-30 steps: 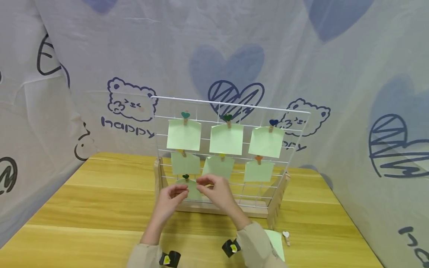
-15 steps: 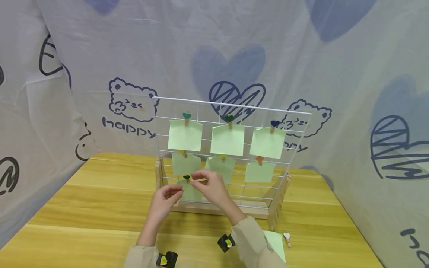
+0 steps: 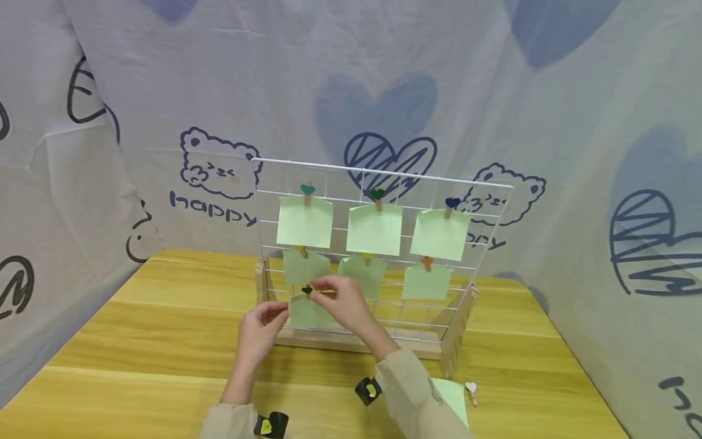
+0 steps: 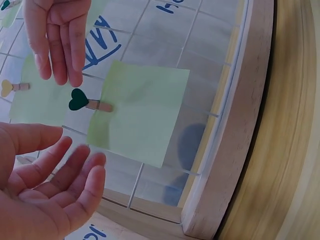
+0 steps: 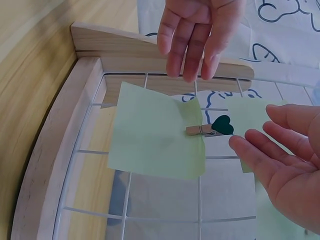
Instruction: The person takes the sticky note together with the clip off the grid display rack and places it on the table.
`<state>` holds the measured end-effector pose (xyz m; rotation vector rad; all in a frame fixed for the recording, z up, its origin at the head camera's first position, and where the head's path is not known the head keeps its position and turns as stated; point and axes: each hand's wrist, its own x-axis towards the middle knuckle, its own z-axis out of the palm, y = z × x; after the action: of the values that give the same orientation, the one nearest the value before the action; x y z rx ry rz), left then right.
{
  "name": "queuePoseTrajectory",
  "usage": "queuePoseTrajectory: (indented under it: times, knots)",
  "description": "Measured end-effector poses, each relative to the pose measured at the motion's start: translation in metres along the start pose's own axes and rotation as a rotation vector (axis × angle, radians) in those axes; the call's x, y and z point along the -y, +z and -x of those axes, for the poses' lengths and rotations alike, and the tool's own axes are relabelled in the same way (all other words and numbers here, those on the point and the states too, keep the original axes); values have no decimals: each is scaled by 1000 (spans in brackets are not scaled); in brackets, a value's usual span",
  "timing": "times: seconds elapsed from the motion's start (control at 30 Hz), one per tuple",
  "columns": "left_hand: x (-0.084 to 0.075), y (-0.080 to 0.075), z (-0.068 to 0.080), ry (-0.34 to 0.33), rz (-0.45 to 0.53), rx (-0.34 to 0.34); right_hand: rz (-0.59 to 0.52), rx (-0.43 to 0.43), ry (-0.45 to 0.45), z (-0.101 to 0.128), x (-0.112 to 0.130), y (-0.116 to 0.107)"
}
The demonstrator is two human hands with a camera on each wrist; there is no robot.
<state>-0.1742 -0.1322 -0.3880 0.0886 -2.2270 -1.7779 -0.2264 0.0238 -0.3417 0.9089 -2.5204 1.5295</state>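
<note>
Seven green notes hang on the white grid [image 3: 496, 201] at frame centre, each under one heart clip: three, three, and one lowest note [image 3: 307, 312] with its dark clip [image 3: 308, 291]. Both hands hover just beside it, touching nothing: left hand [image 3: 258, 332] fingers relaxed, right hand [image 3: 345, 305] fingers straight. An eighth note [image 3: 452, 399] and a white clip [image 3: 470, 390] lie on the desk [image 3: 137, 341], lower right.

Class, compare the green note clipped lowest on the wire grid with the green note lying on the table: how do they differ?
The lowest clipped note hangs upright on the wire grid; the loose note lies flat on the table. A dark green heart peg pins the clipped note; the white heart peg lies beside the loose one. Both are pale green.
</note>
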Motion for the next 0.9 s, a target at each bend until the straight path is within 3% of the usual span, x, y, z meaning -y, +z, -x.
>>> queuePoseTrajectory:
  times: [0.53, 0.9]
  knots:
    - [17, 16, -4, 39, -118, -19, 133, 57, -45, -6, 3, 4]
    - [23, 25, -7, 30, -71, -54, 321, 88, -72, -11, 6, 7]
